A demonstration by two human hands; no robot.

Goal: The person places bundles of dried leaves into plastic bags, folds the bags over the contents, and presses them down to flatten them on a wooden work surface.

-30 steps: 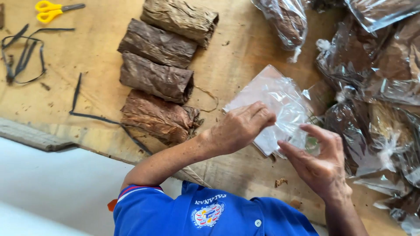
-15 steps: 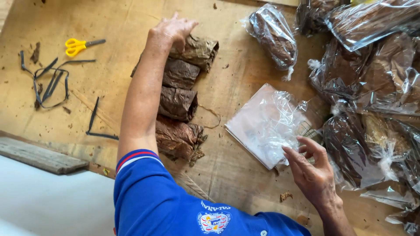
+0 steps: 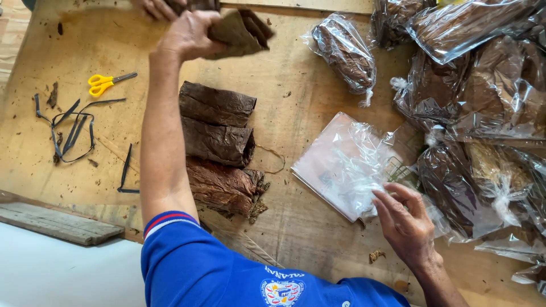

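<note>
My left hand (image 3: 187,35) is raised over the far side of the wooden table (image 3: 296,119), gripping a brown roll of dried leaves (image 3: 242,31) lifted off the board. Three more dark leaf rolls (image 3: 219,148) lie side by side below it. My right hand (image 3: 405,223) rests with fingers on the near corner of a stack of clear plastic bags (image 3: 344,162), pinching the top bag's edge. Another hand (image 3: 156,7) shows at the top edge, partly hidden.
Several filled, tied plastic bags of leaves (image 3: 478,113) crowd the right side; one bag (image 3: 344,54) lies apart at the top. Yellow scissors (image 3: 108,82) and black straps (image 3: 71,128) lie at left. A grey plank (image 3: 57,222) sits at the table's near left edge.
My left hand went from the plastic bags to the farthest leaf roll, gripped it and lifted it off the table. My right hand stayed on the bags.
</note>
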